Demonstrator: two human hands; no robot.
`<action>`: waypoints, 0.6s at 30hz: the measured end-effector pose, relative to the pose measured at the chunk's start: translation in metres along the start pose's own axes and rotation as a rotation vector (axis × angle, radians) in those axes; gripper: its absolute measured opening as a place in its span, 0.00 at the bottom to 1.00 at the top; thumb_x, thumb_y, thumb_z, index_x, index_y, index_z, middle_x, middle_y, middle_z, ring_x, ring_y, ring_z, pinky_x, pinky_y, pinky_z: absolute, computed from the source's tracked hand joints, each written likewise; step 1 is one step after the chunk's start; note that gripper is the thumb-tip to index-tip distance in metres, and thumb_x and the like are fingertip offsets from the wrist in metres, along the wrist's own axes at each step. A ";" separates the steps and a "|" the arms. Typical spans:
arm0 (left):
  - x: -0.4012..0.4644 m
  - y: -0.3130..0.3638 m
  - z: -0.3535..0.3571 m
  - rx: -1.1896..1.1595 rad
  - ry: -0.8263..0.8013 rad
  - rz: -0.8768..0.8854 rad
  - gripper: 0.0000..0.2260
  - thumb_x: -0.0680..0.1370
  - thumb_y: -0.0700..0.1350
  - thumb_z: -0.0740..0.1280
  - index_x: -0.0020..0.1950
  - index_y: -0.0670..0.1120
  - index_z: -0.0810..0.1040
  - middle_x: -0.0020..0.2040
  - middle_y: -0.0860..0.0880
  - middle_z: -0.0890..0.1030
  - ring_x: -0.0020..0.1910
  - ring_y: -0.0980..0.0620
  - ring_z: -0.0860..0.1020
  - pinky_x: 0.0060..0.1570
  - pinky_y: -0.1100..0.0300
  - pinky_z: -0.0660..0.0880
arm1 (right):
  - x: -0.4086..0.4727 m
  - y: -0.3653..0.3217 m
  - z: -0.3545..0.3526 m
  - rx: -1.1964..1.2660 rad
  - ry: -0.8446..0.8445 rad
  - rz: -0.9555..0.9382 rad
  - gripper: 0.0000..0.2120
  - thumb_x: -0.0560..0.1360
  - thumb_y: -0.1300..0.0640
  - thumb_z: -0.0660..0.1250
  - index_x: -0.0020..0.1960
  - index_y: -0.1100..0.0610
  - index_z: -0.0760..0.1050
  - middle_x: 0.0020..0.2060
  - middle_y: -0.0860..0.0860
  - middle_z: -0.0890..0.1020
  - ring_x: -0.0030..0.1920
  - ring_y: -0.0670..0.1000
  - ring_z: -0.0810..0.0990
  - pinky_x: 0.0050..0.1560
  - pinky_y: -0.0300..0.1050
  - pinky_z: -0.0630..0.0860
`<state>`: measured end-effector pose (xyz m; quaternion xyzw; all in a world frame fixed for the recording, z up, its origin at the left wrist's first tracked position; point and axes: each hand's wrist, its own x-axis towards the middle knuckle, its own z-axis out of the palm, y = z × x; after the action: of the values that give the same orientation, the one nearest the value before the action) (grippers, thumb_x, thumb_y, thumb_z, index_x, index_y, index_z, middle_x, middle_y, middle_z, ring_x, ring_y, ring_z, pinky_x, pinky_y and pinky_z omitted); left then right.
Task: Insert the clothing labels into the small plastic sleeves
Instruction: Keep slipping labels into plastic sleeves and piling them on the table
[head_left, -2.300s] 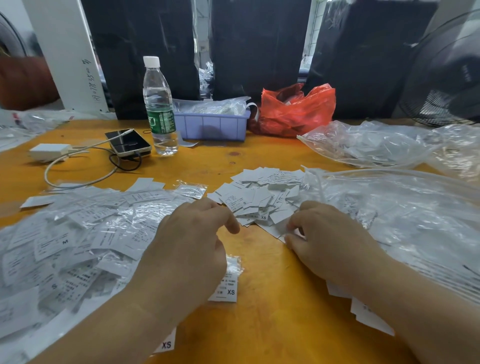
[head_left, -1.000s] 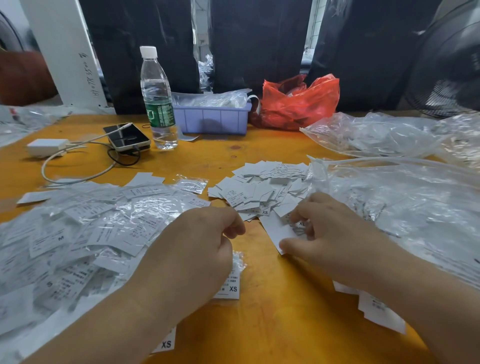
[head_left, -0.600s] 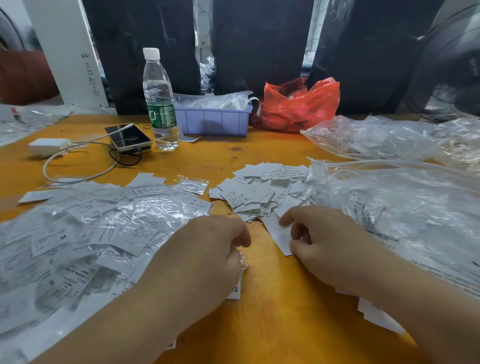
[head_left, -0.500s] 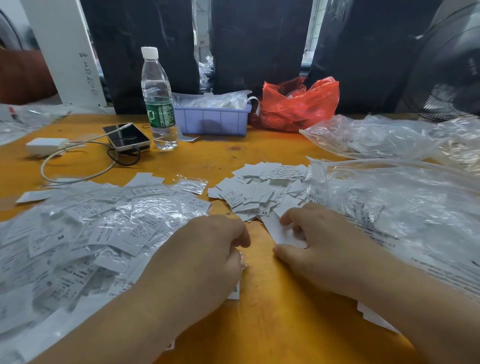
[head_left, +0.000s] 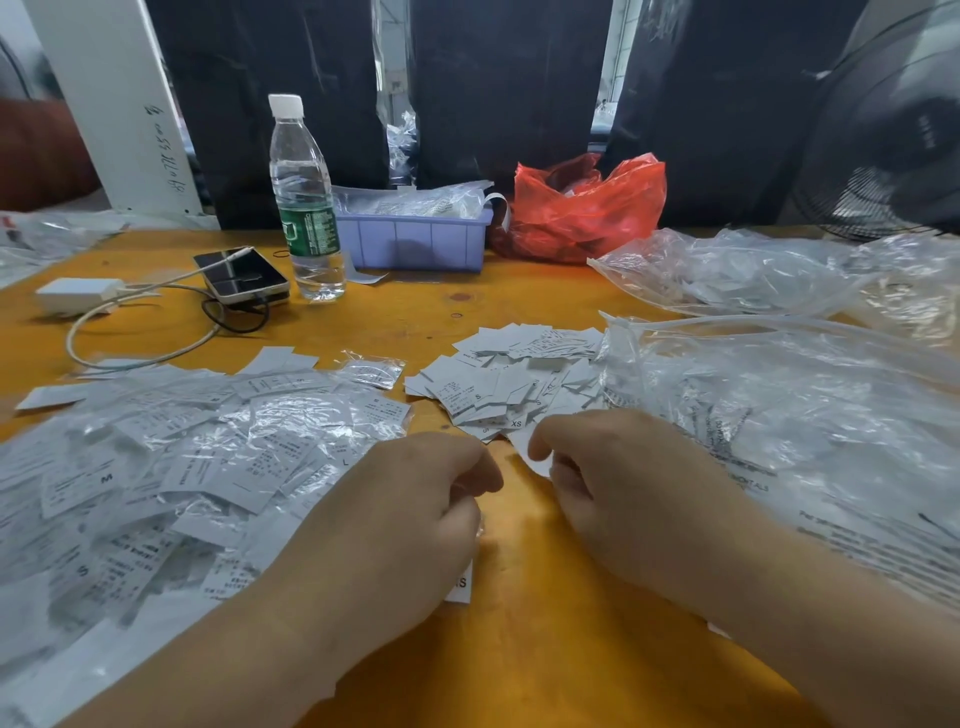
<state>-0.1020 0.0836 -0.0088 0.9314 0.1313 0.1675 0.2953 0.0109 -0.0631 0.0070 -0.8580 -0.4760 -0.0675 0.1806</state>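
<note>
Over orange table (head_left: 395, 322), right hand (head_left: 634, 493) pinches label (head_left: 530, 452); left hand (head_left: 405, 525) curled.

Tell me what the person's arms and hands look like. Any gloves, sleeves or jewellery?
Both are bare. The left hand and right hand wear no gloves, and no rings show on the visible fingers. The forearms are uncovered as far as the picture's edge, with no sleeve, watch or bracelet in view. No markings, tape or bandages show on them.
</note>
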 end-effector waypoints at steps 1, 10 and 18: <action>0.000 0.000 0.000 -0.040 0.012 -0.003 0.12 0.77 0.45 0.61 0.46 0.62 0.79 0.44 0.66 0.79 0.48 0.72 0.74 0.37 0.76 0.70 | -0.002 0.000 -0.002 0.121 0.039 -0.006 0.11 0.76 0.59 0.62 0.54 0.46 0.76 0.40 0.44 0.80 0.42 0.47 0.77 0.42 0.50 0.77; 0.009 0.001 -0.005 -0.643 -0.101 -0.175 0.14 0.69 0.63 0.66 0.48 0.57 0.82 0.42 0.55 0.85 0.41 0.58 0.82 0.43 0.57 0.73 | -0.004 -0.003 -0.013 0.969 0.106 -0.006 0.10 0.73 0.72 0.67 0.41 0.58 0.80 0.32 0.56 0.82 0.30 0.50 0.80 0.33 0.41 0.78; 0.013 -0.005 -0.013 -0.955 -0.058 -0.166 0.18 0.61 0.46 0.76 0.50 0.55 0.83 0.43 0.43 0.85 0.40 0.46 0.84 0.32 0.61 0.77 | -0.009 -0.005 -0.014 0.806 0.018 -0.018 0.05 0.72 0.59 0.67 0.43 0.51 0.79 0.34 0.49 0.82 0.33 0.51 0.83 0.36 0.52 0.81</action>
<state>-0.0955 0.0988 0.0011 0.6824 0.1052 0.1591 0.7056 0.0026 -0.0733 0.0183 -0.7136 -0.4704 0.1156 0.5061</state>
